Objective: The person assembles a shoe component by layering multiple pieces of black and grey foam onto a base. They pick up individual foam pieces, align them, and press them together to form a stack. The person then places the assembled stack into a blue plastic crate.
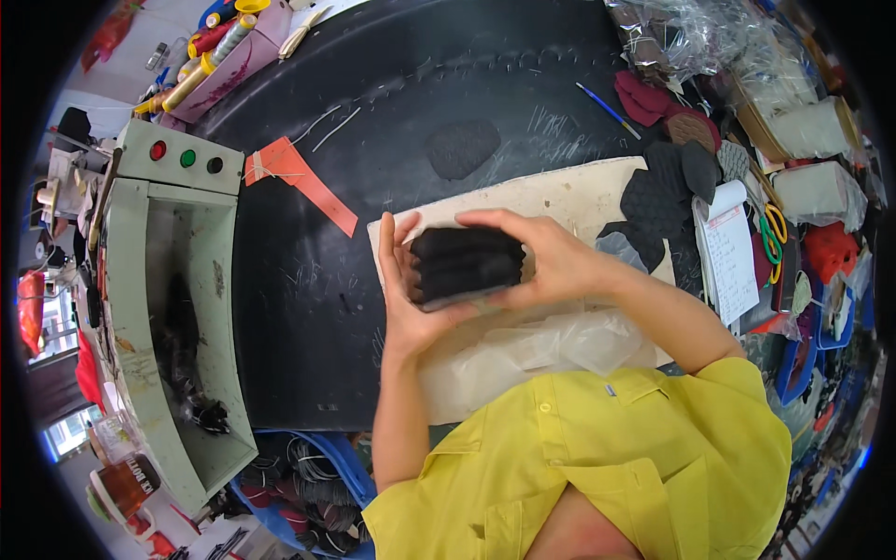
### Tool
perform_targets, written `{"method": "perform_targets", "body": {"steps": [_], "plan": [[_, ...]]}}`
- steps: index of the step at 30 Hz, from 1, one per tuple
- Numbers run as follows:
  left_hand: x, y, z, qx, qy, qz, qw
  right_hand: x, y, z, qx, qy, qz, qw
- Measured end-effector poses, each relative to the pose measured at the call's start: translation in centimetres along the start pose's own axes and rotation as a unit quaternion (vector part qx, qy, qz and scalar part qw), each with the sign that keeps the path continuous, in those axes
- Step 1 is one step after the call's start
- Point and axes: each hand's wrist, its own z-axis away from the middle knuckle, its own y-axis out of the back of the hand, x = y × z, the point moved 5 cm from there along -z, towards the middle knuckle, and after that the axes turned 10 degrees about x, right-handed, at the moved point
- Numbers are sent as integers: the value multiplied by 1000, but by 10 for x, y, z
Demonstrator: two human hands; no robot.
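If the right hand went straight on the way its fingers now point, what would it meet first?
Leftward, the right hand would probably meet the left hand first, at the other side of the black stack they both hold; exact depth is unclear.

Near, downward head-worn fisheye view of table (303, 345)

The stack (467, 268) sits between the hands (553, 248), over a sheet (551, 194) on the table (299, 308); a box (129, 252) stands left, a notepad (733, 266) right.
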Motion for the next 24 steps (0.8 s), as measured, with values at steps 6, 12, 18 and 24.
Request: {"method": "perform_targets", "body": {"steps": [6,12,18,24], "plan": [[-34,17,15,-85,0,-210,974,23,-3,14,48,170,72,982],[-20,-1,23,6,-63,-221,973,22,6,29,127,145,116,974],[1,9,40,115,-103,-303,940,16,103,105,362,146,230,892],[30,21,51,106,-88,-228,964,100,285,261,545,-160,538,623]]}}
